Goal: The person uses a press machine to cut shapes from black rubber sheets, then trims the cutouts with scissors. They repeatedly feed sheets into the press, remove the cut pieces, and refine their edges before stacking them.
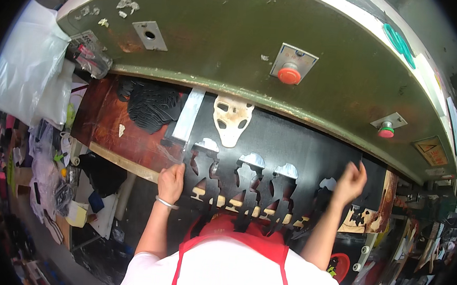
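Observation:
A wide black sheet (303,129) lies under the press, its near part full of cut-out openings and thin leftover strips. On its far part sits a cream, mask-shaped cutting die (231,122) with several holes. My left hand (171,183), a bracelet on its wrist, is closed at the sheet's left edge and appears to pinch it. Raised above the sheet's right part, my right hand (350,184) has its fingers partly bent and apart, with nothing visible in them. Between my hands, pale and brownish surface shows through the openings.
The green press beam (215,35) spans the far side, carrying a red button (289,73) and a green-ringed button (386,130). Left of the sheet are a metal bar (189,114) and a pile of black cut pieces (149,105). A red basin (339,267) stands at lower right.

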Demonstrator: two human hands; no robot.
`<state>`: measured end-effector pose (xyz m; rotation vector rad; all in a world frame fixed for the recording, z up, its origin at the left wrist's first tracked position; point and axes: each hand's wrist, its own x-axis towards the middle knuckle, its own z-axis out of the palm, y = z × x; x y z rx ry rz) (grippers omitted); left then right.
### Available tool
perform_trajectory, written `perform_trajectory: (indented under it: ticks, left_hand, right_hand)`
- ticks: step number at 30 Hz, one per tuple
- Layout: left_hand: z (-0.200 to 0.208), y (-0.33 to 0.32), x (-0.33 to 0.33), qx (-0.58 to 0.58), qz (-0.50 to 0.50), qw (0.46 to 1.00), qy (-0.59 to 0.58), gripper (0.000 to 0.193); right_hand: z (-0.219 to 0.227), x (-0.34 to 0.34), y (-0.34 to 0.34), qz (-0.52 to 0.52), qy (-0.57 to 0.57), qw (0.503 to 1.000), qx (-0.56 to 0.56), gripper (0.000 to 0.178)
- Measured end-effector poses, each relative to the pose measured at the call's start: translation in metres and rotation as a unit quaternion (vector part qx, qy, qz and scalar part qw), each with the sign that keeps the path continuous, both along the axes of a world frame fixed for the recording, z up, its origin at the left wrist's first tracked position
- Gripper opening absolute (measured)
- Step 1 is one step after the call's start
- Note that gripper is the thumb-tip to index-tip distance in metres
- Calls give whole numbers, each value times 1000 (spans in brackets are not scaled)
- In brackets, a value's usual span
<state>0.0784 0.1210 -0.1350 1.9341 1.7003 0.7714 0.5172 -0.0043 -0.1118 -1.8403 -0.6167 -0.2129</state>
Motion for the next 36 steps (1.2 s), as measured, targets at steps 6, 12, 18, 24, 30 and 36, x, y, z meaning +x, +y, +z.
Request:
perform_trajectory:
  ticks: [6, 12, 18, 24, 30, 36]
  left_hand:
    - [18, 31, 22, 156, -20, 988, 11, 27]
    - [7, 0, 19, 141, -49, 982, 117, 33]
    - [-1, -34, -1, 150, -46, 977, 146, 34]
    - [-3, -41, -4, 174, -41, 973, 144, 34]
    - [-9, -33, -4, 188, -49, 970, 145, 34]
    - [21, -12, 0, 90, -95, 974, 187, 23]
  right_hand:
    - [20, -221, 114, 380, -40, 899, -215, 101]
    - [15, -290, 76, 353, -48, 916, -182, 98]
    - [34, -249, 39, 439, 439, 779, 84, 95]
    - [33, -181, -33, 355, 323, 870, 113, 93]
    - [48, -112, -173, 204, 242, 926, 205, 85]
    - [39, -83, -289, 102, 498, 598, 620, 88]
